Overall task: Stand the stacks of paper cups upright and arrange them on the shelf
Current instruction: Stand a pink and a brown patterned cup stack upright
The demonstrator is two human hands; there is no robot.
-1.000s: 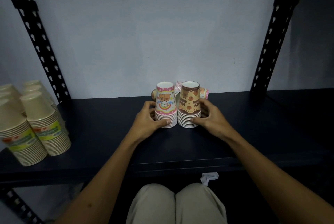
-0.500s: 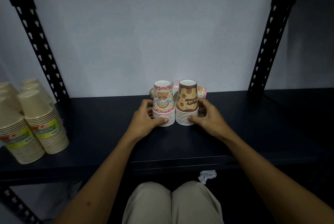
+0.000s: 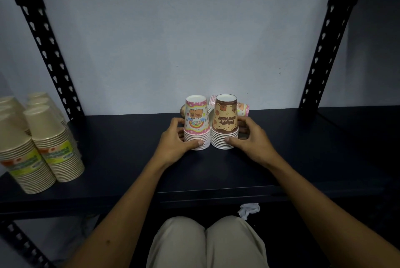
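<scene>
Left hand (image 3: 176, 141) gripped the pink cup stack (image 3: 197, 122), right hand (image 3: 251, 139) gripped the brown cup stack (image 3: 225, 121). Both stood rims-down, side by side w/ a slim gap, mid-shelf (image 3: 121, 159) near the back edge. Beige cup stacks (image 3: 54, 144) sat at the left end.

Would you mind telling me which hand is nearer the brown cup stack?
Right. The right hand grips the brown cup stack; the left hand holds the pink cup stack beside it.
</scene>
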